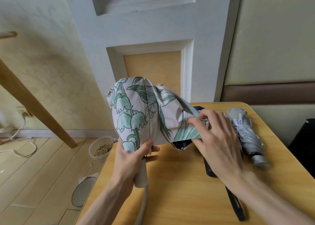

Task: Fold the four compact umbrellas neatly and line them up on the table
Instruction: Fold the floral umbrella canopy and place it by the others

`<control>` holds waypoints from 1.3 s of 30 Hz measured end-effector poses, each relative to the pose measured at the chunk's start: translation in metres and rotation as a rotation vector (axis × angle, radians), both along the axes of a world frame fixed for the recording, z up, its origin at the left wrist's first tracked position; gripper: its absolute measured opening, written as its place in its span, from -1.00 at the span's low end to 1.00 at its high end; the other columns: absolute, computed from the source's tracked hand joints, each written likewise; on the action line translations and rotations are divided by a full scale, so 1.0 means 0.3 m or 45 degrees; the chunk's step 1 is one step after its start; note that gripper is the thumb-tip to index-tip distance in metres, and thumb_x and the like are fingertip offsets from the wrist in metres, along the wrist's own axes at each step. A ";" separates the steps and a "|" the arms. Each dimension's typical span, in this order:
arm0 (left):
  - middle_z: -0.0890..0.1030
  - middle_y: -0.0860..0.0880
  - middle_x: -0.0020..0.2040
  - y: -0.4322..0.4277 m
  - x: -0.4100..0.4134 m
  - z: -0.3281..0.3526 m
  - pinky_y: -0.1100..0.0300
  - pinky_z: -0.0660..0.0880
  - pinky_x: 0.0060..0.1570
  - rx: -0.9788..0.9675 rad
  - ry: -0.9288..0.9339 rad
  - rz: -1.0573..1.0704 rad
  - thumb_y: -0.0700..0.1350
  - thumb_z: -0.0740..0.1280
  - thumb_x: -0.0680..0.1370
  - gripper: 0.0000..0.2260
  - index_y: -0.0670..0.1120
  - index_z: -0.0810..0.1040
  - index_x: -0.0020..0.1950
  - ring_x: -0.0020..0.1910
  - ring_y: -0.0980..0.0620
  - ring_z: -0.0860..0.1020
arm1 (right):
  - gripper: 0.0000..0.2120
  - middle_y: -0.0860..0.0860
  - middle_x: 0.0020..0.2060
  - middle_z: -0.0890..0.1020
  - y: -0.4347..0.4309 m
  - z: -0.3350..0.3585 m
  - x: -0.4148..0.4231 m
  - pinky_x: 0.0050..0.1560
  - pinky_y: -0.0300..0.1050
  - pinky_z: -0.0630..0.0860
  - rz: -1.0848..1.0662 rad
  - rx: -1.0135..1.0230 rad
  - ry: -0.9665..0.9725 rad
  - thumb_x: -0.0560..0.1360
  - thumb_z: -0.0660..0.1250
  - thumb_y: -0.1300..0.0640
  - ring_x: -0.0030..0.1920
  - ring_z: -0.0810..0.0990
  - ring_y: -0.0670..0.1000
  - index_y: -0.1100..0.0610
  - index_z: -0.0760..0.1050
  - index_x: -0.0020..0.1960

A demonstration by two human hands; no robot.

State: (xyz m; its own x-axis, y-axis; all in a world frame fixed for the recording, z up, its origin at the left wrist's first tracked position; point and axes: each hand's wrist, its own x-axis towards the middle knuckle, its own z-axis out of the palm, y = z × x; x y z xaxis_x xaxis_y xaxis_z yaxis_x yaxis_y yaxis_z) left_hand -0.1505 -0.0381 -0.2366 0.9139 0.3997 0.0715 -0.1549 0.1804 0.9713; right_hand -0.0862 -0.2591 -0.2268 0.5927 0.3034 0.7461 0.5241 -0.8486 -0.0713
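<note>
Over the left edge of the table (170, 182), the left hand (134, 154) clamps the floral umbrella (136, 112) just above its handle while the right hand (216, 139) pinches a canopy pleat, and if that pinch slipped, the loose fabric would probably bunch unevenly.

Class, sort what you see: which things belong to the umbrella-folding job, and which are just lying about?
Job: floral umbrella, silver umbrella, dark umbrella, table, left hand, right hand.
Lying about: plastic tub of grain, slanted wooden leg, round object on the floor.
</note>
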 end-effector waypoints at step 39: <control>0.71 0.04 0.22 -0.051 -0.015 -0.036 -0.09 0.67 0.14 -0.037 -0.001 0.014 -0.14 0.61 0.41 -0.33 0.08 0.42 0.45 0.20 -0.04 0.69 | -0.61 0.11 0.41 0.61 0.119 -0.036 -0.038 0.38 0.40 0.49 1.123 1.621 1.682 0.79 0.01 0.11 0.36 0.61 0.25 0.03 0.37 0.58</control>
State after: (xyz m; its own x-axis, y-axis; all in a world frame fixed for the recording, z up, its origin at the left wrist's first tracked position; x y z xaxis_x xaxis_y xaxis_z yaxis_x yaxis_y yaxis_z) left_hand -0.1549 -0.0534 -0.2476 0.9094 0.4115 0.0607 -0.1578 0.2065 0.9656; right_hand -0.0976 -0.2233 -0.2376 0.8566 0.5136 0.0504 -0.1775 0.3850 -0.9057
